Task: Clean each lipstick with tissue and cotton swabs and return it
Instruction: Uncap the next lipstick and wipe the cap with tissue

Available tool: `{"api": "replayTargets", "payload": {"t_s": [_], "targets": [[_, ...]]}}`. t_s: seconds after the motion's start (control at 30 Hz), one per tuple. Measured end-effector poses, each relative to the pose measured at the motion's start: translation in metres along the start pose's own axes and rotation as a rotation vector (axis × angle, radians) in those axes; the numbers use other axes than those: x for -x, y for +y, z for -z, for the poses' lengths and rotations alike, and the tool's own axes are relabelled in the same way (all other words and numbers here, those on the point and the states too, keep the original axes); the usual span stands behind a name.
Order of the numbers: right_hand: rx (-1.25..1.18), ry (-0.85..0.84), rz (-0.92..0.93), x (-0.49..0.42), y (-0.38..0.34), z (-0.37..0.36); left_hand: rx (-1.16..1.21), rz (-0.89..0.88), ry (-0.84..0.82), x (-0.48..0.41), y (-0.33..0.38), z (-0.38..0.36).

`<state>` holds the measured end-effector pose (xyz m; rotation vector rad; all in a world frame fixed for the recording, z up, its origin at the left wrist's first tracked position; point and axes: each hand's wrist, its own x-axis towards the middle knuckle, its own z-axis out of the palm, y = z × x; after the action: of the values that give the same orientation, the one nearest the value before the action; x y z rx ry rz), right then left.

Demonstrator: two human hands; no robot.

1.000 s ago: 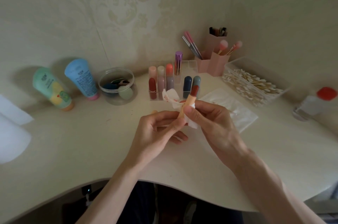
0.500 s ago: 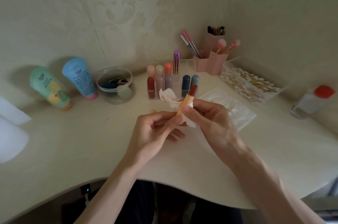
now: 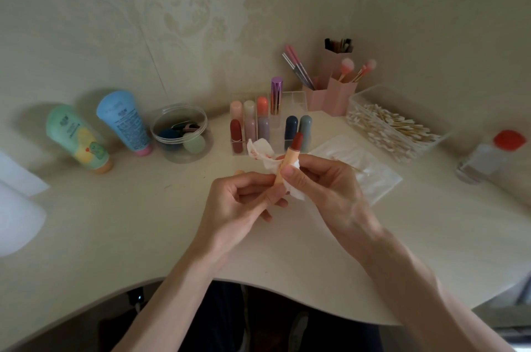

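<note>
Left hand (image 3: 238,202): fingers curled, thumb and fingertips pinching the lower end of the lipstick (image 3: 289,158). Right hand (image 3: 324,182): closed in a pinch, thumb across the front of the peach tube, with the tissue (image 3: 263,150) bunched between its fingers and the tube. The lipstick stands tilted between the two hands, base toward the left hand, uncapped dark red bullet pointing up and away from the person. The tissue shows red smears and flares out to the left of the bullet. Both hands are raised above the desk (image 3: 143,222), directly in front of the clear rack (image 3: 296,101), so that the bullet overlaps the rack's front row in this view. The rack holds capped lipsticks (image 3: 237,133) upright in two rows, with a purple metallic one at the back. A small peach object (image 3: 239,172), partly hidden, lies on the desk in front of the rack, just beyond the left hand; what it is cannot be determined. A flat white packet (image 3: 370,176) lies in front and right of the rack, behind the right hand. A clear box of cotton swabs (image 3: 402,98) sits right of the rack, and the pink brush holder (image 3: 336,98) stands behind and right of it. Far right of the rack is a red-capped bottle (image 3: 485,156). Left of the rack is a round clear tub (image 3: 181,150), then a blue tube (image 3: 126,121) and a green tube (image 3: 77,139), both leaning on the wall.
</note>
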<state>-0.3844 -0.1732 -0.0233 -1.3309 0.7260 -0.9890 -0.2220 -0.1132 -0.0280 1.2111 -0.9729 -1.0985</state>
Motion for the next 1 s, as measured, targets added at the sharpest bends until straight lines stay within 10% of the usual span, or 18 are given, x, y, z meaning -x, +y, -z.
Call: {"api": "replayTargets", "payload": {"t_s": [1.0], "targets": [[-0.09,0.021,-0.008,-0.0016,-0.0015,-0.0029,-0.01,-0.128,0.041,0.0037,-0.0011,-0.0016]]}}
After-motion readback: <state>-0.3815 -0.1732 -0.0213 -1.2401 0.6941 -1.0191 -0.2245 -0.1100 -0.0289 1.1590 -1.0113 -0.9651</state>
